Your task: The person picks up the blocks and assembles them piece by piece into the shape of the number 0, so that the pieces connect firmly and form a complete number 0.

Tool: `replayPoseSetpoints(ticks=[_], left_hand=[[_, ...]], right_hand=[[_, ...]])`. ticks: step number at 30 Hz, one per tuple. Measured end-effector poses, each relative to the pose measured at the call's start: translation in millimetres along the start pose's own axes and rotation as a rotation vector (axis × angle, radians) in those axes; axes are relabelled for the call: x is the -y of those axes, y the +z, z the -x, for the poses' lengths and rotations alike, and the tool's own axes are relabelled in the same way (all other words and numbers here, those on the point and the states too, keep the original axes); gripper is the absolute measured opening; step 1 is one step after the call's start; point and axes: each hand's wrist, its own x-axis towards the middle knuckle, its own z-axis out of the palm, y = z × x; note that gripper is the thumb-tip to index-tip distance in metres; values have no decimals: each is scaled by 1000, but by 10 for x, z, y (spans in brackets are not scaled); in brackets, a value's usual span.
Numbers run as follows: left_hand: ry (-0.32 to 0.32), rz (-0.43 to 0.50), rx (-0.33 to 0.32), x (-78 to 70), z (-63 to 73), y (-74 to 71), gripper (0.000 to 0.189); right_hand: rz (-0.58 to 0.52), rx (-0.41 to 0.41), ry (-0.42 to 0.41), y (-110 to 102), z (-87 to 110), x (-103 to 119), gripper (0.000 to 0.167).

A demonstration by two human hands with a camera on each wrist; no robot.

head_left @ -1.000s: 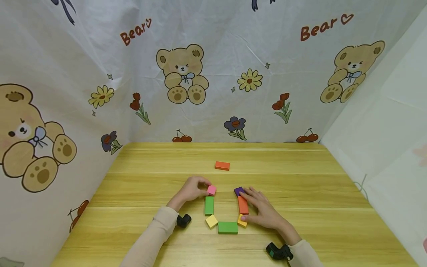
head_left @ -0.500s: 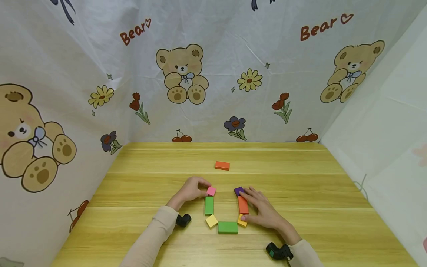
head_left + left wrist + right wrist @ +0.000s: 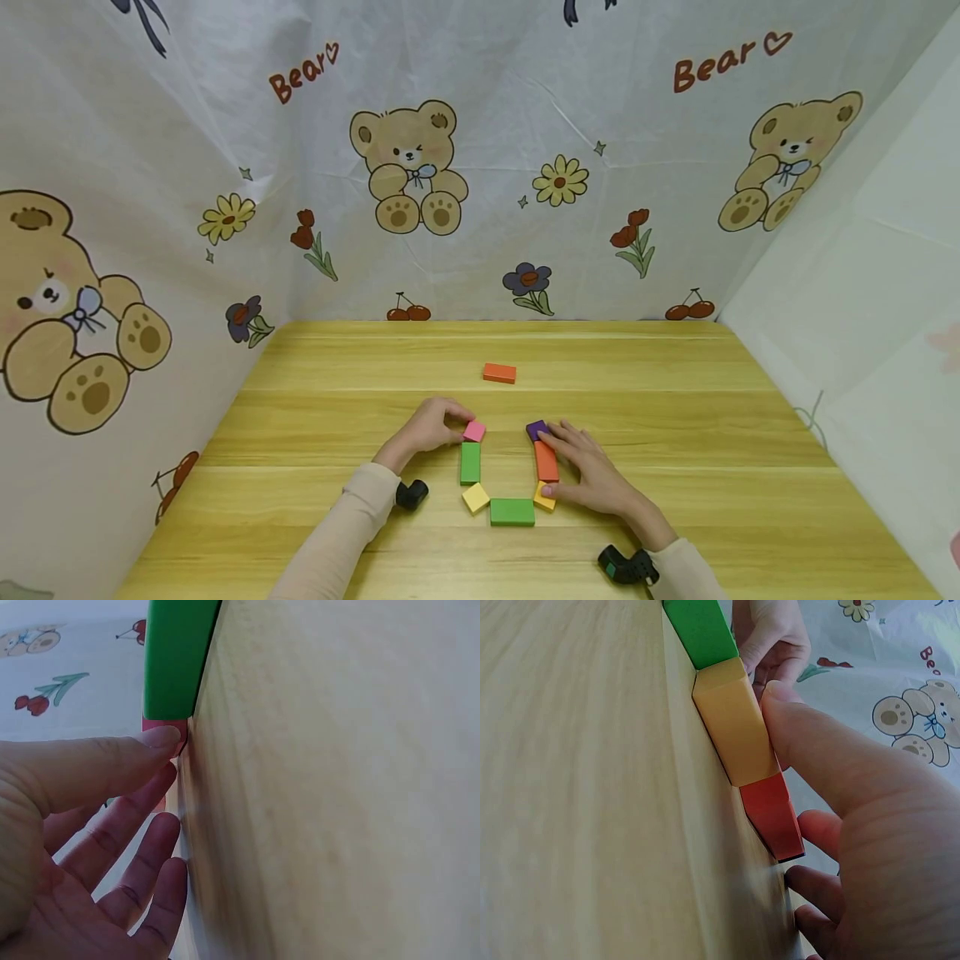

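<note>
In the head view my left hand (image 3: 427, 427) pinches a pink cube (image 3: 474, 431) between thumb and fingers. The cube is at the far end of a green block (image 3: 470, 463). My right hand (image 3: 596, 475) lies along the opposite side with extended fingers. Its thumb rests on an orange-yellow block (image 3: 544, 497) and a fingertip touches a purple block (image 3: 536, 430). Between those two is a red-orange block (image 3: 547, 462). A pale yellow block (image 3: 476, 498) and another green block (image 3: 512, 512) make up the near side of this U-shaped row.
A lone orange-red block (image 3: 499, 372) lies farther back on the wooden table (image 3: 637, 367). A bear-print cloth (image 3: 480, 250) hangs behind the table. Black devices, the left one (image 3: 412, 495) and the right one (image 3: 628, 566), sit by the wrists.
The pink cube has shifted very slightly toward the green block, with the left fingers on it. The right hand and other blocks look unchanged.
</note>
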Motion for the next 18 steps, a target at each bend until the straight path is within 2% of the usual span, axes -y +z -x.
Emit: replayPoseSetpoints(ticks=[6,9,16,18], left_hand=[[22,-18,11,15,6,-8,32],[16,2,6,15,44,-13,38],[-22,49,-48,-53,218,-19,50],[-33,46,-41,-83,279,-17,56]], right_hand=[[-11,-3,-12,7,-7,-7,79],[-14,6,-8,13,-7,-15,79],[-29,16,2,14,-14,-26,81],[-23,13,-2,12,-18,-28,81]])
